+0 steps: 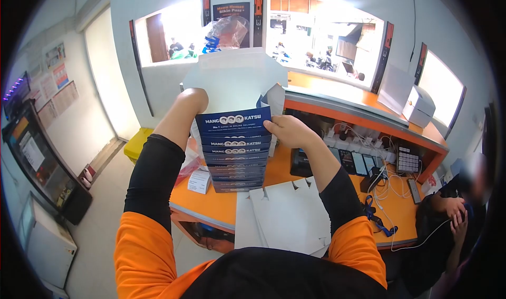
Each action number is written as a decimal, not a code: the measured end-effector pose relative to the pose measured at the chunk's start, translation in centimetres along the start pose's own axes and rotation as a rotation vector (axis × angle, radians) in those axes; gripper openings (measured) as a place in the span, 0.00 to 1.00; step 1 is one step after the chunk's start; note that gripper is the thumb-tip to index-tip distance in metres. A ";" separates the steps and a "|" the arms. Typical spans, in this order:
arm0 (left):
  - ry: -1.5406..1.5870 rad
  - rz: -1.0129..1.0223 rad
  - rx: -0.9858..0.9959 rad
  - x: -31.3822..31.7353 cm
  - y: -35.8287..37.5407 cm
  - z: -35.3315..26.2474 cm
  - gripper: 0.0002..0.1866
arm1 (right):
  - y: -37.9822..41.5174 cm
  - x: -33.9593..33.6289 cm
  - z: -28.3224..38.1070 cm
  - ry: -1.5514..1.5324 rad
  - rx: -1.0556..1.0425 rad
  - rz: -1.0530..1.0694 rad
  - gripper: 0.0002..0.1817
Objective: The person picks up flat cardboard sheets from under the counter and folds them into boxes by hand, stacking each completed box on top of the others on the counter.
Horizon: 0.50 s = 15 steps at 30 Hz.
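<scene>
A tall stack of dark blue printed boxes (237, 158) stands on the orange counter (203, 201). On top of it is an open box (233, 121) with its white lid (237, 70) raised at the back. My left hand (194, 100) reaches to the left inner side of this box, its fingers hidden. At the front right corner, my right hand (282, 129) pinches the box's wall beside a folded side flap (272, 99). Flat white cardboard sheets (290, 214) lie in front of me, to the right of the stack.
Phones (359, 163), cables and a blue lanyard (380, 222) lie on the right side. Another person (456, 214) is at the far right. A paper slip (198, 182) lies left of the stack; a yellow bin (138, 145) stands on the floor.
</scene>
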State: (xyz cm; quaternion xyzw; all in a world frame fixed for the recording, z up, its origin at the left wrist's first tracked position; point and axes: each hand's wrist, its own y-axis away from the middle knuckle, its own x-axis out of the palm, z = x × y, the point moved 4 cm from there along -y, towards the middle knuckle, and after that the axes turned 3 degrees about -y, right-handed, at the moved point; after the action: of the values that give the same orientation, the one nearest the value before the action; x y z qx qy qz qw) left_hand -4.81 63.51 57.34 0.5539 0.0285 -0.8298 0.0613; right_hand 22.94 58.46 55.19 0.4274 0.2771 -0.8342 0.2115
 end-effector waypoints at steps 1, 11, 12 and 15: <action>0.018 -0.003 -0.021 -0.3 0.5 -0.1 0.14 | 0.1 -0.3 0.4 0.013 0.000 0.017 0.25; 0.108 -0.035 -0.105 -2.1 3.3 -0.5 0.14 | 0.1 0.1 0.9 0.208 -0.177 -0.121 0.21; 0.135 -0.050 -0.123 -2.1 3.4 -0.5 0.13 | 0.1 0.2 0.8 0.213 -0.169 -0.124 0.21; 0.184 -0.084 -0.150 -2.2 3.4 -0.5 0.13 | 0.2 0.3 0.7 0.235 -0.127 -0.141 0.20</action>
State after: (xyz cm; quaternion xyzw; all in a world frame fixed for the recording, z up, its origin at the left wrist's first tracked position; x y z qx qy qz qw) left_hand -3.10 60.30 59.21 0.6198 0.1191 -0.7730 0.0650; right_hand 22.50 57.79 55.23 0.4871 0.3815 -0.7721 0.1451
